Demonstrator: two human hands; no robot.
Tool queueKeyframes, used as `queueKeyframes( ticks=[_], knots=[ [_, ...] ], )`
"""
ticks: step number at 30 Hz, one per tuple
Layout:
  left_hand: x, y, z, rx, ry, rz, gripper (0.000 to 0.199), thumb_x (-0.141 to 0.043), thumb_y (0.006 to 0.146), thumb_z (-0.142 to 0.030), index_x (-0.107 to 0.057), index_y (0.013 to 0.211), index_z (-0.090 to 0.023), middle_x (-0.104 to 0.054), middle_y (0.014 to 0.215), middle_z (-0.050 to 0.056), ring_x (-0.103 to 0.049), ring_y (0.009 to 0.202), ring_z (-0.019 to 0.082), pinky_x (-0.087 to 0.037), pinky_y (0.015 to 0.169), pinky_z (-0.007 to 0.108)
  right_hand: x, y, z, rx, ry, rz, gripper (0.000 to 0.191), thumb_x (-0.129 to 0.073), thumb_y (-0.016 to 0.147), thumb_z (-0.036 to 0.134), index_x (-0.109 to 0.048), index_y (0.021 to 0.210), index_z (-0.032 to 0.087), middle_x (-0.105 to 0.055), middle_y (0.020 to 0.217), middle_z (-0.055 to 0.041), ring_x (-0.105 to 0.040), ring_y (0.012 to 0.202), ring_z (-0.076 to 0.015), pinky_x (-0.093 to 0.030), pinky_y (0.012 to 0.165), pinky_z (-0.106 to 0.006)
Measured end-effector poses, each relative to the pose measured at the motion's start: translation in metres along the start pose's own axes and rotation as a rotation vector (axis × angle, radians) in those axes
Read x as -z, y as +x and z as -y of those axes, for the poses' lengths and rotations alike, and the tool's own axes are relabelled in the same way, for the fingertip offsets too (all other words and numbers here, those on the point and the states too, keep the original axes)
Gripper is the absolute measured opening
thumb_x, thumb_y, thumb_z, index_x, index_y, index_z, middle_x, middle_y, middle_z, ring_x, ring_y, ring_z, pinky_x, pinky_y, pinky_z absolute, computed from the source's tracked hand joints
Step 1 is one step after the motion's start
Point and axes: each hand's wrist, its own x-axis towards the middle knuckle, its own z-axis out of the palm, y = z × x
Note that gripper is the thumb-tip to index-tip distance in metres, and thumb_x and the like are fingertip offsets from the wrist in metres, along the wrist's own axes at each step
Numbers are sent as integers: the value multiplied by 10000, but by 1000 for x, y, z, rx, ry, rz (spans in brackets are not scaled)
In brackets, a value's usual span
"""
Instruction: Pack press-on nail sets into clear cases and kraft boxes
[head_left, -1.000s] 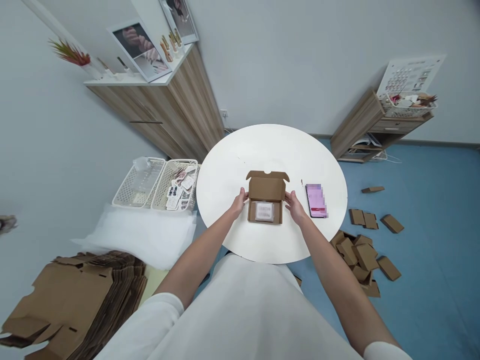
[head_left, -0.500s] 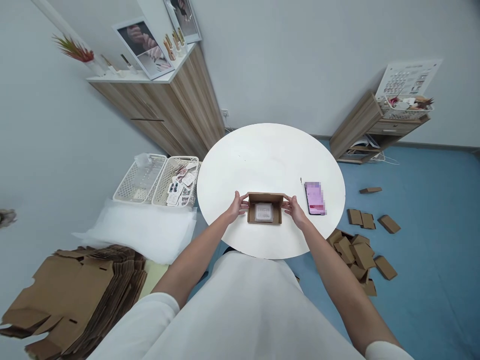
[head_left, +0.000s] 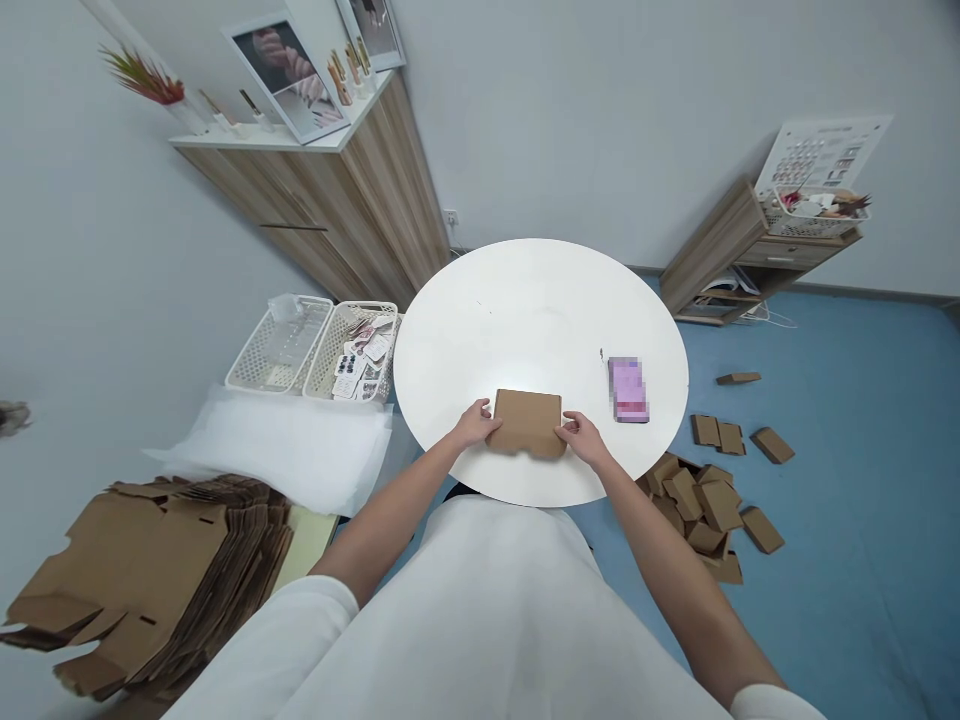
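A small brown cardboard box (head_left: 528, 420) rests near the front of the round white table (head_left: 525, 300), its lid folded down over it. The lid's front flap still sticks out toward me, and the inside is hidden. My left hand (head_left: 477, 424) grips the box's left side, thumb on the lid and fingers at the edge. At the right side my right hand (head_left: 580, 436) pinches the lid's corner between thumb and fingers. To the right on the table lies a phone (head_left: 628, 390) with a blurred pink screen.
Flat cardboard blanks (head_left: 142, 570) are stacked at the lower left, beside white foam sheets (head_left: 277, 440). Beyond them stand two white baskets, one with nail cards (head_left: 364, 360). Folded boxes (head_left: 705, 505) lie heaped on the blue floor at right. A wooden cabinet (head_left: 360, 200) stands behind left.
The box's lid has come down toward me and covers the clear case that was visible inside. Both hands have shifted from the box's sides to grip the lid's edges.
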Motion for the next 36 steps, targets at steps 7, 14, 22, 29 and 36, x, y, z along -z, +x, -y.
queueKeyframes(
  ticks=[7,14,22,29,36],
  knots=[
    [-15,-10,-1,-29,253,-162,582,-505,733,-431,-361,1228,-160,-504,1168,125,-472,1066,245,-382,817,340,-17,-3,-6,36,-211,-125,475,-498,709,381,-465,1134,171,-591,928,-61,-554,888,-186,-418,779,-316],
    [-16,-37,13,-202,282,-224,454,-457,778,-362,-421,1201,-203,-465,1230,88,-393,1149,244,-326,919,380,-15,-29,-25,204,-225,-173,475,-503,708,346,-452,1150,179,-504,1137,-93,-469,1059,-213,-372,896,-363],
    [-25,-49,13,-359,142,-126,587,-523,692,-210,-362,1255,-253,-536,1116,48,-488,1029,209,-390,855,317,-29,-41,-27,240,-259,-98,606,-546,682,371,-366,1240,219,-463,1209,-68,-384,1138,-241,-308,953,-407],
    [-7,-45,-8,-374,129,-150,550,-541,720,-323,-381,1239,-235,-486,953,51,-496,872,177,-416,784,283,-7,-37,7,248,-139,-50,543,-420,783,466,-363,1269,231,-498,1058,-69,-484,1005,-198,-377,869,-342],
    [0,-22,-23,-312,205,-134,422,-401,820,-269,-383,1236,-199,-459,916,61,-492,757,161,-421,737,294,11,-20,40,210,-265,-112,487,-264,841,503,-538,1106,200,-540,944,-84,-489,947,-205,-363,810,-305]
  ],
)
